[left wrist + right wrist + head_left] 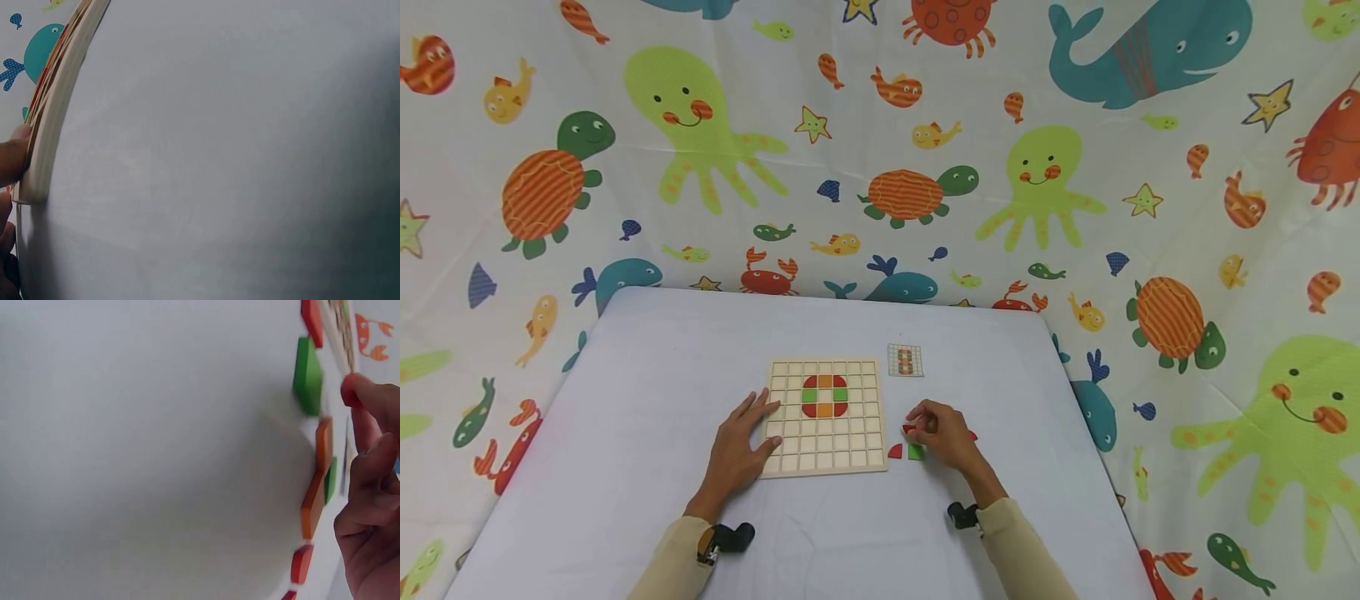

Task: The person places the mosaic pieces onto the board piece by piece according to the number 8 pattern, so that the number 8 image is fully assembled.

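Observation:
A wooden grid board [827,450] lies on the table with red, orange and green pieces [824,396] forming a ring in its upper middle. My left hand [737,446] rests on the board's left edge, fingers spread, thumb over the lower left squares; the left wrist view catches the board's side [53,125]. Right of the board, my right hand [946,433] pinches a small red piece [350,391] between thumb and fingertip. Beneath and around this hand lie a red quarter-round piece [895,451], a green piece [915,452] and, in the right wrist view, several orange [314,506], green and red ones.
A small pattern card [906,360] with a printed grid lies beyond the right hand, near the board's upper right corner. White cloth [670,358] covers the table. Behind it and at its sides hangs a curtain [850,108] printed with sea animals.

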`<action>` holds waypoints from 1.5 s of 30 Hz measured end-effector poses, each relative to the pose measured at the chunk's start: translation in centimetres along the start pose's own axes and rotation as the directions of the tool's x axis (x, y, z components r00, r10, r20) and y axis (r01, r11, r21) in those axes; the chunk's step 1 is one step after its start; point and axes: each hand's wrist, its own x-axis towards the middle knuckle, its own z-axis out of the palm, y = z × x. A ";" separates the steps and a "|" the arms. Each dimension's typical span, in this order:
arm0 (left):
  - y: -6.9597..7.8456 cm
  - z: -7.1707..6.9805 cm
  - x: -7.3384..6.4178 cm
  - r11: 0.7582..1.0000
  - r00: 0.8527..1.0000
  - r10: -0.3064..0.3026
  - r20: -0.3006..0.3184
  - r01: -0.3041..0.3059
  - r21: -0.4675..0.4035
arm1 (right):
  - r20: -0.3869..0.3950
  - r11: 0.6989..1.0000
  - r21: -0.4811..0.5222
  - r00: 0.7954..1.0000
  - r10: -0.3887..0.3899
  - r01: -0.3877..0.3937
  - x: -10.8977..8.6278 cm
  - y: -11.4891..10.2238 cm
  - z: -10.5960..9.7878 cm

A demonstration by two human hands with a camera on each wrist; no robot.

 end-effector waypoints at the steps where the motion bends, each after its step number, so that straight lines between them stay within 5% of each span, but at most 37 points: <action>1: 0.0 0.0 0.0 1.000 1.000 0.000 0.000 0.000 0.000 | -0.003 1.000 0.017 1.000 0.001 -0.001 0.0 -0.1 0.2; 9: 0.2 0.0 0.0 1.000 1.000 -0.006 0.008 0.006 -0.005 | -0.027 0.992 0.123 1.000 -0.006 0.010 0.4 -2.2 2.5; 20: 0.0 0.1 0.1 1.000 1.000 0.003 0.005 -0.003 -0.012 | -0.051 0.979 0.163 0.992 -0.117 0.123 1.3 -5.8 6.5; 30: -0.1 0.0 0.2 1.000 1.000 0.003 0.011 -0.003 0.000 | -0.102 0.982 0.169 0.992 -0.072 0.089 2.6 -8.3 10.5; 45: -0.3 0.0 0.0 1.000 1.000 0.013 0.003 -0.013 -0.016 | -0.130 0.999 -0.041 0.991 -0.017 0.011 3.4 -10.0 13.4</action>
